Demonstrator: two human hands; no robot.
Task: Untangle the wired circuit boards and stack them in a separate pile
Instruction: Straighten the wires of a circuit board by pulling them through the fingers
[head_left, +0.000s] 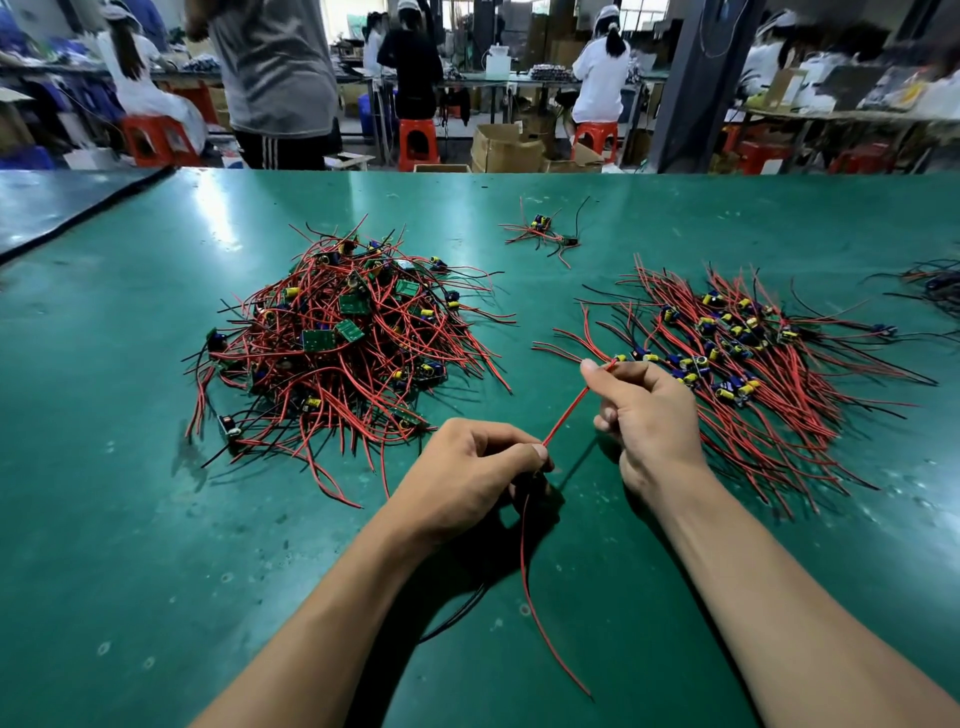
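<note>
A tangled heap of small green circuit boards (340, 340) with red and black wires lies on the green table, left of centre. To the right spreads a sorted pile of boards (737, 353), their wires laid out roughly parallel. Between the two, my left hand (467, 480) pinches a red wire (566, 410) near its middle. My right hand (647, 410) pinches the same wire's upper end, at the near edge of the sorted pile. The wire runs taut between both hands. Its loose red and black tails hang below my left hand toward me.
A small separate cluster of wired boards (545, 231) lies farther back on the green table (130, 519). More wires (935, 286) show at the right edge. A dark seam (83, 215) crosses the far left. People work at benches beyond the table.
</note>
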